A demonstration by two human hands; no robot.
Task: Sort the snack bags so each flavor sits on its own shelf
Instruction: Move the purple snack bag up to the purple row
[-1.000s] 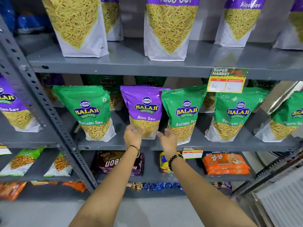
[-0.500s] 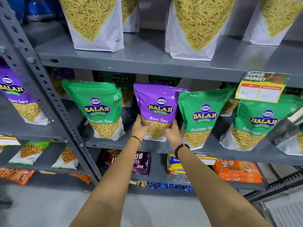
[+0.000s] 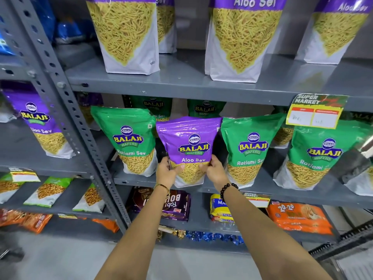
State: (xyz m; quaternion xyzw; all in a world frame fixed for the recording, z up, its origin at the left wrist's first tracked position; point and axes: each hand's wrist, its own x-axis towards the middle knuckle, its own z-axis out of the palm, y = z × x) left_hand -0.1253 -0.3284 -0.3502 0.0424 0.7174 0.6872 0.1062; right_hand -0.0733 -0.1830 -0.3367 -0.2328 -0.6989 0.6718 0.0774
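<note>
A purple Aloo Sev bag [image 3: 189, 142] stands among green Ratlami Sev bags [image 3: 129, 138] [image 3: 250, 148] [image 3: 321, 156] on the middle shelf [image 3: 262, 184]. My left hand [image 3: 166, 172] grips its lower left side and my right hand [image 3: 215, 171] grips its lower right side. The bag's bottom sits at the shelf's front edge. More purple Aloo Sev bags [image 3: 125, 35] [image 3: 244, 37] stand on the upper shelf [image 3: 181, 83]. More green bags stand behind in the middle row.
A perforated grey upright [image 3: 66, 110] separates a left bay holding another purple Aloo Sev bag [image 3: 38, 122]. A price tag [image 3: 316, 113] hangs from the upper shelf edge. Below lie biscuit packs [image 3: 173, 205], an orange pack [image 3: 298, 219] and small snack bags [image 3: 48, 190].
Both hands reached up to the purple bag and closed on its lower sides. The view moved closer to the shelves.
</note>
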